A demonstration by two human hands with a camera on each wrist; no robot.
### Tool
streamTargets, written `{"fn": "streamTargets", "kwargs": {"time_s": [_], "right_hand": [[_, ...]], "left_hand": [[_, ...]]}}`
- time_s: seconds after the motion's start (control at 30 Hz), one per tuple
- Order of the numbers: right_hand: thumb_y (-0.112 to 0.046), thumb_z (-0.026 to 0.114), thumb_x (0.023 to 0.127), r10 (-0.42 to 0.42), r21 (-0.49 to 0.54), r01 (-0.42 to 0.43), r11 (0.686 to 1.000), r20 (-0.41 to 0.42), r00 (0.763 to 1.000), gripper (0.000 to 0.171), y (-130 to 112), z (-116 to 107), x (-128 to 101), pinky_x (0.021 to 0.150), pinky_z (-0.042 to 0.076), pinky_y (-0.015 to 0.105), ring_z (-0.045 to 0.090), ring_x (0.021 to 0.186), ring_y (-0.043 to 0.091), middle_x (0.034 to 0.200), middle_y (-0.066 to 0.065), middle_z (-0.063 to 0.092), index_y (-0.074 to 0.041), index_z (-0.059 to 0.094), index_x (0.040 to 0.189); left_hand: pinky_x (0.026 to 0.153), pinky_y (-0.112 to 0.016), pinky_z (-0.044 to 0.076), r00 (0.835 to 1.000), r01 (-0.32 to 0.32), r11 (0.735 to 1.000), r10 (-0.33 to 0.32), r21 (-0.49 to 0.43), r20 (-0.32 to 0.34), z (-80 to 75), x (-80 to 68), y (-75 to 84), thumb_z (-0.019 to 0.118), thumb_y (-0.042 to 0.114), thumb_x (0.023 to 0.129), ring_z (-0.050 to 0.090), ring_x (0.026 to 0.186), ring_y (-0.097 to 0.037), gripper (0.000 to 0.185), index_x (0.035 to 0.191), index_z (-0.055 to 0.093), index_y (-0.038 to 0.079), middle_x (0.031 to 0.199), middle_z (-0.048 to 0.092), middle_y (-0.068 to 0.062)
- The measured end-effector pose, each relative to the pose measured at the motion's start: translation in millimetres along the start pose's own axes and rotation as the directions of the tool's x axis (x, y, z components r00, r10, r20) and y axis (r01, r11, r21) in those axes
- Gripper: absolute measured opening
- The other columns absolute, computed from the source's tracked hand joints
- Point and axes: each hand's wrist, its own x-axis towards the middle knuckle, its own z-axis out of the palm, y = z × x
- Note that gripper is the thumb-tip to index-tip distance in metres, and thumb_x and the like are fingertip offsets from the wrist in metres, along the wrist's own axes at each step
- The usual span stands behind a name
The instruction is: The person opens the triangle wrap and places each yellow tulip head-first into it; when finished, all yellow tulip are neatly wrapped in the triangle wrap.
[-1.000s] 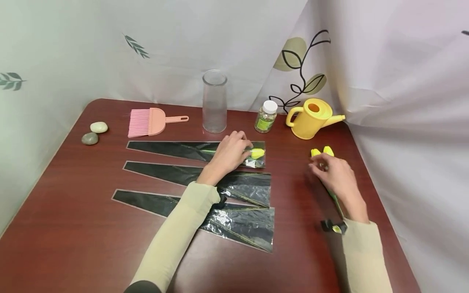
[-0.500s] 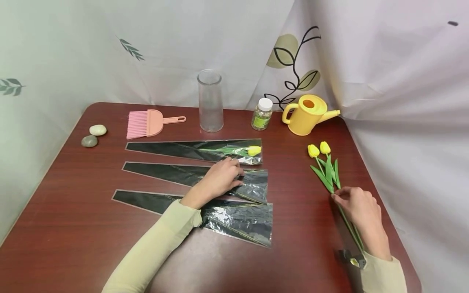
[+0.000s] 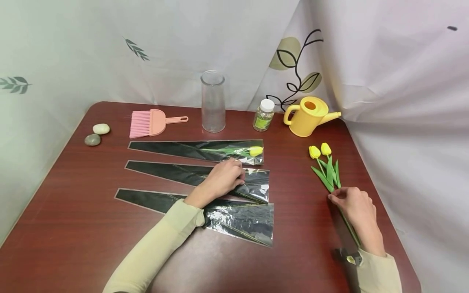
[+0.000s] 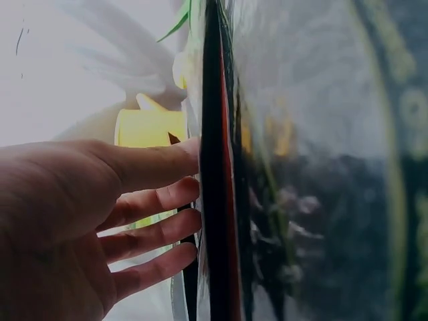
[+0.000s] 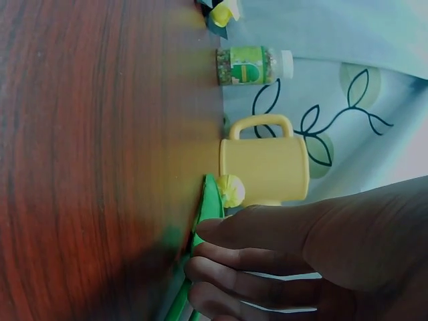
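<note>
My left hand (image 3: 224, 177) rests on the middle of three black-and-clear flower sleeves, the middle sleeve (image 3: 256, 185), and its fingertips touch the film in the left wrist view. Just beyond it, the far sleeve (image 3: 165, 147) contains one yellow artificial tulip (image 3: 255, 151). The near sleeve (image 3: 242, 221) lies flat, partly under my left forearm. On the right, my right hand (image 3: 357, 207) pinches the stems of two yellow artificial tulips (image 3: 331, 173) just below their leaves. The blossoms point away from me; the lower stems run beneath the hand and wrist.
Along the back stand a clear glass vase (image 3: 213, 103), a white-capped jar (image 3: 263, 117) and a yellow watering can (image 3: 308, 118). A pink brush (image 3: 155, 122) lies at back left, beside two stones (image 3: 93, 140). White curtains border the table's back and sides.
My left hand has come back from the tulip in the far sleeve to the middle sleeve. The right hand has slid from near the blossoms down to the stems. The last half second shows little movement.
</note>
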Motion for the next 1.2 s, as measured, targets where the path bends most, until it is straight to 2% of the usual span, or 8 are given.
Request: {"fn": "streamTargets", "kwargs": {"time_s": [0.1,0.2,0.37,0.47,0.63,0.7,1.07,1.2], "right_hand": [[-0.031,0.074,0.085,0.013,-0.001,-0.013,1.0,-0.022,1.0,0.015,-0.2,-0.8,-1.2,0.05,0.042,0.047,0.062,0.076,0.043,0.088,0.015,0.07,-0.016,0.075,0.088],[-0.03,0.074,0.085,0.031,-0.003,-0.031,1.0,-0.051,0.998,0.014,0.3,-2.3,-3.1,0.047,0.04,0.043,0.061,0.071,0.04,0.084,0.013,0.069,-0.016,0.073,0.084],[-0.028,0.074,0.085,0.045,-0.006,-0.045,0.999,-0.055,0.997,0.012,3.8,-0.9,-4.8,0.046,0.038,0.04,0.061,0.068,0.037,0.081,0.01,0.069,-0.016,0.072,0.084],[-0.028,0.074,0.085,0.049,0.001,-0.049,0.999,-0.045,0.998,0.012,6.0,1.3,-5.2,0.047,0.038,0.04,0.061,0.069,0.037,0.081,0.01,0.069,-0.016,0.072,0.085],[-0.028,0.074,0.085,0.047,0.003,-0.047,0.999,-0.055,0.997,0.012,6.9,2.6,-4.9,0.047,0.038,0.041,0.061,0.071,0.039,0.082,0.01,0.069,-0.016,0.071,0.085],[-0.027,0.075,0.085,0.048,0.002,-0.048,0.999,-0.055,0.997,0.012,6.7,2.4,-4.5,0.047,0.038,0.041,0.061,0.07,0.039,0.082,0.01,0.069,-0.015,0.072,0.085],[-0.027,0.075,0.085,0.078,-0.014,-0.078,0.997,-0.003,0.997,0.012,9.9,0.4,-1.2,0.05,0.041,0.046,0.062,0.075,0.044,0.09,0.018,0.07,-0.015,0.076,0.086],[-0.025,0.075,0.083,0.059,-0.007,-0.059,0.998,-0.031,0.998,0.011,10.6,-0.7,-1.2,0.05,0.042,0.047,0.061,0.076,0.045,0.088,0.017,0.07,-0.015,0.077,0.084]], "left_hand": [[0.073,-0.037,0.049,1.0,0.002,1.0,-0.002,0.016,0.012,-0.8,0.0,1.7,0.077,0.022,0.086,0.054,0.082,-0.019,0.011,0.078,0.07,0.021,0.086,0.06,0.005],[0.075,-0.037,0.05,1.0,-0.011,0.999,0.01,0.046,0.025,-1.9,0.6,3.8,0.076,0.026,0.087,0.057,0.085,-0.02,0.009,0.088,0.073,0.018,0.089,0.062,0.002],[0.079,-0.038,0.051,0.999,-0.032,0.996,0.029,0.081,0.044,-1.9,1.4,5.1,0.078,0.036,0.084,0.058,0.091,-0.023,0.029,0.105,0.075,0.016,0.096,0.063,-0.001],[0.076,-0.038,0.051,0.999,-0.028,0.997,0.025,0.068,0.044,-1.3,1.3,5.5,0.079,0.036,0.082,0.058,0.09,-0.022,0.027,0.102,0.077,0.018,0.095,0.063,0.001],[0.072,-0.035,0.05,1.0,-0.019,0.999,0.019,0.039,0.009,-0.6,1.1,6.9,0.079,0.027,0.083,0.055,0.082,-0.018,0.007,0.083,0.075,0.021,0.084,0.058,0.005],[0.071,-0.035,0.05,1.0,-0.018,0.999,0.018,0.045,-0.004,-0.5,1.0,7.4,0.078,0.025,0.084,0.054,0.08,-0.018,0.007,0.08,0.075,0.022,0.081,0.057,0.006],[0.074,-0.035,0.05,1.0,0.009,0.998,-0.008,0.066,-0.013,-3.5,2.1,9.7,0.075,0.022,0.088,0.056,0.084,-0.018,0.004,0.084,0.075,0.02,0.085,0.06,0.005],[0.074,-0.034,0.051,1.0,0.015,0.997,-0.014,0.07,-0.021,-4.5,2.4,9.6,0.076,0.023,0.086,0.057,0.085,-0.017,0.004,0.083,0.075,0.02,0.085,0.06,0.005]]}}
